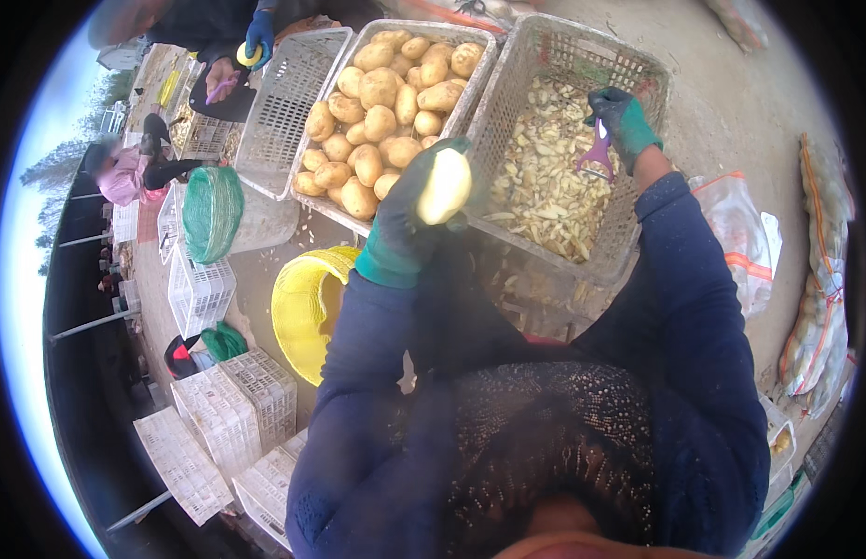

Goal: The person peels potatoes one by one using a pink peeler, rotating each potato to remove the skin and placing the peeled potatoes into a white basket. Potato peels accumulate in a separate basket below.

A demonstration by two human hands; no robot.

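Observation:
My left hand (422, 202), in a dark glove with a green cuff, holds a peeled potato (444, 186) up between the two crates before me. My right hand (621, 122), gloved alike, grips a purple Y-shaped peeler (598, 154) by its handle, its blade pointing down. Beneath the peeler is a plastic crate (544, 253) with a layer of potato peelings (544, 168) inside. Left of it, a second crate (483, 66) is heaped with unpeeled potatoes (379, 87). The peeler and the peeled potato are well apart.
A grey crate (286, 105) stands beside the potato crate, near a co-worker's gloved hand (259, 38) holding a potato. A yellow mesh roll (300, 307) lies by my left arm. White crates (223, 412) stand at the lower left, filled mesh sacks (820, 293) at the right. Another person sits farther off.

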